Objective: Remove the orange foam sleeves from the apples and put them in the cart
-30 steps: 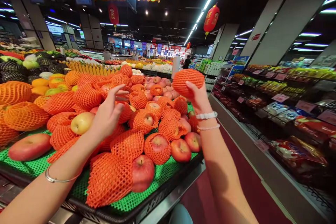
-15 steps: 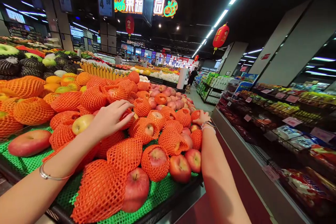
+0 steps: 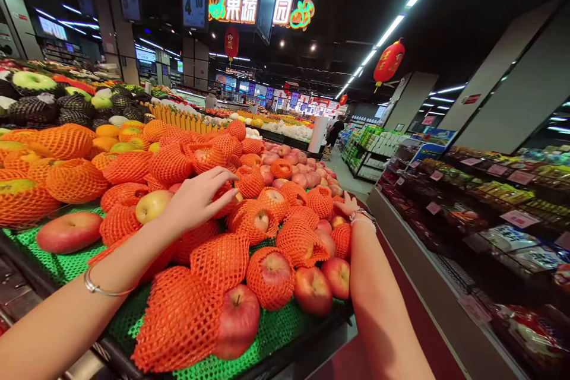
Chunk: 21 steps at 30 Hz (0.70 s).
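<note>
My left hand (image 3: 196, 199) reaches over a pile of apples in orange foam nets (image 3: 222, 261), fingers apart, fingertips touching a netted apple (image 3: 228, 199). It holds nothing. A bare yellow-green apple (image 3: 151, 205) lies just left of that wrist. My right hand (image 3: 348, 205) lies low at the pile's right edge, against a netted apple (image 3: 320, 202). Its fingers are mostly hidden behind the wrist with its bracelets. Bare red apples (image 3: 314, 291) lie at the front right on the green mat (image 3: 276, 332).
The black display tray edge (image 3: 312, 338) runs along the front. Larger netted fruit (image 3: 66, 181) and dark fruit lie at the left. A red-floored aisle (image 3: 401, 273) runs on the right beside shelves of packaged goods (image 3: 499, 219). A person (image 3: 332, 130) stands far down the aisle.
My right hand, which held a netted apple up in the air, has come down to the pile's right edge. My left hand has settled lower onto the netted apples. The view shifted slightly left.
</note>
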Available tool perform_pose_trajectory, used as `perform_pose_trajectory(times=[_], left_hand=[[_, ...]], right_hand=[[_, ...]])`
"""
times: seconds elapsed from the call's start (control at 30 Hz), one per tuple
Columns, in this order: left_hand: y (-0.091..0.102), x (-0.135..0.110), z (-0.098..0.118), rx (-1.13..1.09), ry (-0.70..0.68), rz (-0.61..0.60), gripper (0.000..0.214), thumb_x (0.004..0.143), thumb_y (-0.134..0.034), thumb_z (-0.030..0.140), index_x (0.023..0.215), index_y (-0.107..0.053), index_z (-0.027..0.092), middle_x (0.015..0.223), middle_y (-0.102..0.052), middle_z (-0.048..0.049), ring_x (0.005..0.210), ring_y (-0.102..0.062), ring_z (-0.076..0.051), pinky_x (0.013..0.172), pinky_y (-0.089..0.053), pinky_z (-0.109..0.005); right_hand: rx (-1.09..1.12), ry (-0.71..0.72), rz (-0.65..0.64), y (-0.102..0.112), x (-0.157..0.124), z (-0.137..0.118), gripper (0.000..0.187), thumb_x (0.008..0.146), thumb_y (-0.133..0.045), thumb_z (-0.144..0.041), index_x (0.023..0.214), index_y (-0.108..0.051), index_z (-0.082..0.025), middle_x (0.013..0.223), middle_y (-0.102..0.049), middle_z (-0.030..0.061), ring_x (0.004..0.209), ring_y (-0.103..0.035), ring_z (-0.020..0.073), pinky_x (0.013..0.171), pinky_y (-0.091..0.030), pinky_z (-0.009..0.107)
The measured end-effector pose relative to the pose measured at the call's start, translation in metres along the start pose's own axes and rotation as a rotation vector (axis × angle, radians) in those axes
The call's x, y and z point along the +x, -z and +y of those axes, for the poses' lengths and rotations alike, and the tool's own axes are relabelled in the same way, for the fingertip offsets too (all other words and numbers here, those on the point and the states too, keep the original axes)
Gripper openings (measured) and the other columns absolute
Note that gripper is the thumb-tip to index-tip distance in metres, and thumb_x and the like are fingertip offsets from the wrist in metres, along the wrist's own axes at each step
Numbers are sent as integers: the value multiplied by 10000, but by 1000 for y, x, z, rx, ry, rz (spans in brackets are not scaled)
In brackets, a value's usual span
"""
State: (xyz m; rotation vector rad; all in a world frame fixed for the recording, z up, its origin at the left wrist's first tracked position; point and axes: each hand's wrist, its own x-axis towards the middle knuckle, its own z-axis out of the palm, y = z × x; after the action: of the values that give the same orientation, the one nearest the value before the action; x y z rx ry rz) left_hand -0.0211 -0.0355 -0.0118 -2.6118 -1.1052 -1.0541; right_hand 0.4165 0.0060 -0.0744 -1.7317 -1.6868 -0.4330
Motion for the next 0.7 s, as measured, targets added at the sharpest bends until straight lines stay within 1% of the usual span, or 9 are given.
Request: perform_pose_trajectory(times=[0.07, 0.13, 0.2, 0.3, 0.4, 0.5, 0.6, 0.63, 0.7], left_hand=[[2, 0, -2, 0, 8, 44, 415, 942, -333, 471, 1127, -559, 176, 1160, -619, -98, 1051, -595, -252, 888, -466, -387], [2, -1, -3, -1, 5, 70, 388, 948, -348, 436, 1130, -561, 167, 1146, -625, -101, 1037, -600, -244, 879, -467, -374], [2, -3, -4, -12, -17, 78, 362, 951, -358, 406, 1109, -572, 160, 1121, -633, -105, 1023, -603, -232, 869, -467, -354], [-2, -4, -8, -22, -79, 79, 339, 951, -363, 376, 1051, -594, 150, 1050, -650, -104, 986, -607, -221, 858, -461, -342], [-3, -5, -14, -58, -128, 121, 331, 953, -360, 359, 979, -610, 144, 945, -659, -97, 901, -611, -205, 811, -460, -333], [6, -5, -15, -190, -154, 239, 338, 956, -351, 359, 930, -612, 145, 901, -663, -92, 856, -604, -181, 807, -458, -330], [29, -16, -17, -388, -115, 397, 351, 957, -346, 375, 912, -609, 146, 897, -660, -90, 839, -604, -158, 796, -467, -320], [40, -25, -19, -444, -83, 430, 348, 955, -352, 384, 927, -608, 150, 906, -654, -87, 828, -604, -150, 780, -473, -313], [62, -56, -30, -464, 22, 469, 336, 949, -366, 408, 989, -598, 168, 941, -635, -76, 809, -599, -136, 752, -482, -295]], right_hand=[[-27, -173, 0, 1, 10, -2, 389, 874, -536, -454, 1131, -577, -166, 1132, -582, 165, 952, -602, 241, 804, -493, 429], [-22, -277, -9, 5, 22, -7, 429, 836, -550, -455, 1119, -584, -135, 1157, -545, 251, 981, -591, 305, 800, -454, 470], [26, -279, -37, 12, 36, -17, 386, 799, -586, -396, 1065, -610, -118, 1145, -551, 262, 1021, -577, 310, 820, -434, 451], [130, -181, -71, 27, 54, -48, 232, 766, -621, -257, 972, -659, -159, 1099, -630, 214, 1024, -585, 263, 861, -423, 401], [234, -101, -49, 47, 49, -110, 252, 799, -603, -219, 1040, -668, -189, 1088, -679, 171, 972, -625, 216, 858, -440, 361], [462, 115, 72, 70, 14, -195, 271, 840, -572, -264, 1090, -669, -229, 1048, -709, 113, 940, -655, 197, 862, -467, 353], [680, 319, 43, 82, -32, -269, 288, 881, -514, -329, 1118, -647, -235, 1069, -704, 92, 968, -660, 192, 874, -486, 364], [767, 373, 9, 81, -45, -286, 295, 892, -497, -339, 1126, -636, -225, 1082, -699, 90, 990, -658, 195, 890, -488, 368], [739, 449, -23, 72, -64, -303, 296, 901, -486, -350, 1108, -640, -205, 1073, -703, 90, 983, -660, 222, 882, -493, 395]])
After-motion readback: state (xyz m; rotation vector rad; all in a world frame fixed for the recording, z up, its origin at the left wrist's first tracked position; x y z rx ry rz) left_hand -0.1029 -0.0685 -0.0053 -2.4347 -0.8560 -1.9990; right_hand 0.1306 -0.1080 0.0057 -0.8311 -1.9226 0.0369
